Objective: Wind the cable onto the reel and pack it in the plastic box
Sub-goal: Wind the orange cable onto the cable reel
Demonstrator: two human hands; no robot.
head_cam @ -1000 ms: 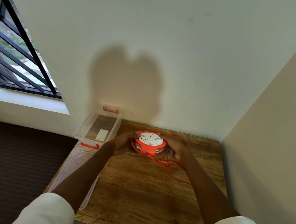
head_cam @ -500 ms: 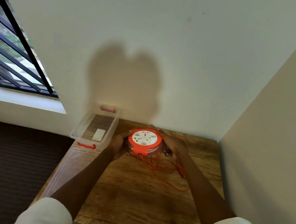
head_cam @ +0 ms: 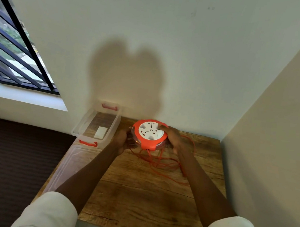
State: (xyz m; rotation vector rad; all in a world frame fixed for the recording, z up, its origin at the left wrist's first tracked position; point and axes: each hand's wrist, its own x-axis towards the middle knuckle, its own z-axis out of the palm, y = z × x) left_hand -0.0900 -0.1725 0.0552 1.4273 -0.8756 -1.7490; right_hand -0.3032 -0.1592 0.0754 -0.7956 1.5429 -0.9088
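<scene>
An orange cable reel (head_cam: 145,140) with a white socket face sits tilted up off the wooden table (head_cam: 137,195), held between both hands. My left hand (head_cam: 123,140) grips its left edge. My right hand (head_cam: 173,139) clasps its right side, fingers over the top rim. Loose orange cable (head_cam: 164,164) hangs from the reel's lower tab and lies in tangled loops on the table to the right. A clear plastic box (head_cam: 113,126) with red latches stands open at the table's back left corner.
The clear lid (head_cam: 66,165) lies flat along the table's left edge, in front of the box. Walls close in behind and on the right. A barred window (head_cam: 13,52) is at the left, with dark floor below it.
Both hands have lifted the reel and tipped its socket face toward me. More loose cable now shows on the table below and right of it.
</scene>
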